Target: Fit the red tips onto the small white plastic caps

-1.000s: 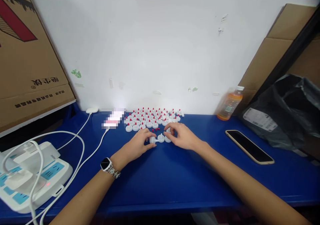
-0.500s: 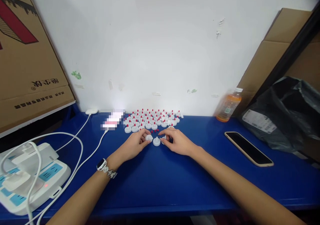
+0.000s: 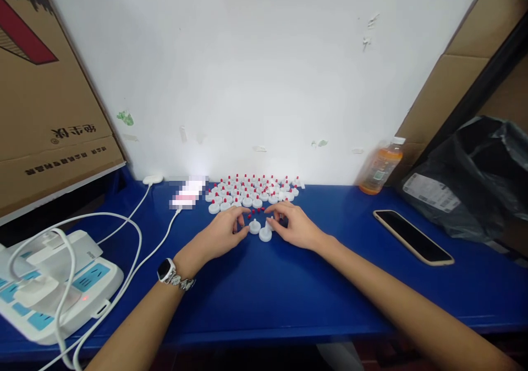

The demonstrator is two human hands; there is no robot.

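Note:
My left hand [image 3: 225,232] is open on the table, thumb and forefinger apart. Just right of its thumb stands a white nozzle cap [image 3: 254,228] without a red tip. Across from it, my right hand [image 3: 297,229] curves with thumb and forefinger spread. Its thumb is close to a second white nozzle cap [image 3: 265,234]; a third white piece shows partly behind the thumb. Several loose red tips [image 3: 258,210] lie between the hands. Beyond them is a crowd of white caps with red tips [image 3: 247,201].
A power strip [image 3: 82,299] with white cables is at the left, near a pixelated device [image 3: 187,192]. To the right are an orange drink bottle [image 3: 379,167], a phone [image 3: 412,237] and a dark plastic bag [image 3: 474,178]. Cardboard boxes flank the white wall.
My left fingers have let go of a white nozzle cap, which now stands upright by the thumb. The right hand has stayed near the other caps. The camera view has shifted slightly.

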